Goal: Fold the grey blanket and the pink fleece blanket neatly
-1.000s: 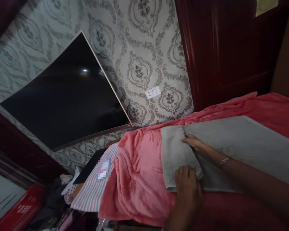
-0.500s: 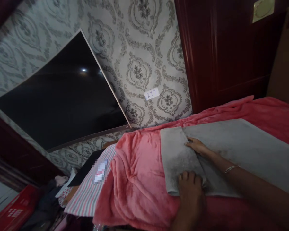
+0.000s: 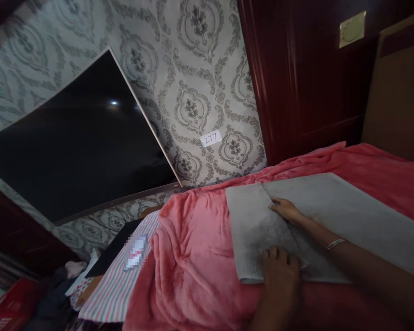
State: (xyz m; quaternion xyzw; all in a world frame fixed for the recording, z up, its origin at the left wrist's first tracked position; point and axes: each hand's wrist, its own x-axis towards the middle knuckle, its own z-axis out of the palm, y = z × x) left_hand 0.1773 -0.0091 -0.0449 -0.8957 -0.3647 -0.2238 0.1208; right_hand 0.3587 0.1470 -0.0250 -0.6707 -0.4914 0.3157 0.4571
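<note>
A large grey mat (image 3: 334,207), with dark smudges and a felt-like surface, lies on a pink plush blanket (image 3: 200,257). Its left end is folded over into a flap (image 3: 246,220). My left hand (image 3: 281,271) bends its fingers over the near part of this flap, close to its loose edge; the thumb is hidden. Farther back, my right hand (image 3: 287,210) pinches the same edge between thumb and fingers. A bracelet (image 3: 336,242) circles my right wrist.
At left, a television (image 3: 86,142) leans against the patterned wall (image 3: 193,78). A striped cloth (image 3: 106,289) carries a blurred packet (image 3: 136,253). Beyond lie a red basket (image 3: 10,303) and piled clothes. Dark red panelling (image 3: 307,82) and a cardboard box (image 3: 396,96) stand behind at right.
Both hands have shifted slightly right along with the flap's loose edge, so the folded part looks wider. My view has turned a little to the right.
</note>
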